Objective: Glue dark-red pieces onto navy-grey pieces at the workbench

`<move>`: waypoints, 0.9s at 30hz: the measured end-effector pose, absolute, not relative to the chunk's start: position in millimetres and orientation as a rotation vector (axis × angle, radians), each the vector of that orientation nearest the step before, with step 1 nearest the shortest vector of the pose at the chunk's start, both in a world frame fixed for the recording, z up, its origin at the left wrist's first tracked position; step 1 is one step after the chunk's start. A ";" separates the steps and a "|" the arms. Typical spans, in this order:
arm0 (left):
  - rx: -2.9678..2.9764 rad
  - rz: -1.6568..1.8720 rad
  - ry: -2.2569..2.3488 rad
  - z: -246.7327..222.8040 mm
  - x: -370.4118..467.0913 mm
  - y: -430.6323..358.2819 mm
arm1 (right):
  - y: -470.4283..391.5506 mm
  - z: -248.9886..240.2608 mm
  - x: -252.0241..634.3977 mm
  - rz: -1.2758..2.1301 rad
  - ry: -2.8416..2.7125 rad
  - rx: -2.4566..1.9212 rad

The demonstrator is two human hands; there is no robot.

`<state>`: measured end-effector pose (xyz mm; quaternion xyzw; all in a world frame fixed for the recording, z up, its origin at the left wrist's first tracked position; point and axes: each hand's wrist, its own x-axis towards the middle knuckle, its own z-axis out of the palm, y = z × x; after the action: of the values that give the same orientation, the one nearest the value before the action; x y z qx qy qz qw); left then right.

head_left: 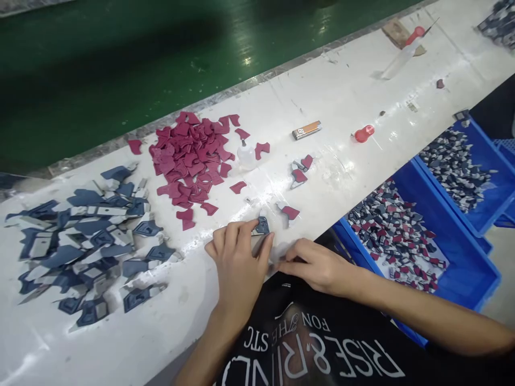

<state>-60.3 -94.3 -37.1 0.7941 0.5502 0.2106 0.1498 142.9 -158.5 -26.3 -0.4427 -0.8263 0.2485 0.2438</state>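
My left hand (241, 257) grips a blue-grey piece (262, 225) near the table's front edge, the piece showing between thumb and fingers. Just to its right, my right hand (314, 265) has its fingers pressed together at the edge; whatever they hold is hidden. A red-and-grey piece (288, 212) lies beyond my hands, with another red-topped piece (298, 177) farther up. Loose red pieces form a pile (193, 155) at the back left. Nearer on the left is a heap of blue-grey and white pieces (80, 236).
Farther right on the white table (257, 107) lie an orange-labelled box (307, 130), a red object (364, 134) and a syringe-like tube (402, 60). A small clear bottle (246, 155) stands by the red pile. Blue bins (475, 268) with pieces sit below, right.
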 end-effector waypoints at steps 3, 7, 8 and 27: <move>2.217 0.656 1.527 -21.4 -61.4 -99.9 | -155.4 -7.2 141.1 0.983 -1.948 -1.307; 2.047 0.675 1.220 3.7 -67.7 -113.3 | -151.6 15.7 137.6 1.271 -1.815 -1.415; 1.987 0.660 1.163 7.3 -68.6 -116.1 | -151.5 18.7 136.5 1.336 -1.763 -1.430; 1.158 0.758 1.299 5.7 -59.8 -131.1 | -141.4 4.7 106.9 1.485 -0.782 -1.349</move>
<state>-59.8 -131.1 5.7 0.4957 0.5563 0.3247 0.5825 106.9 -141.4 4.7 -0.5517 -0.3199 0.6070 0.4742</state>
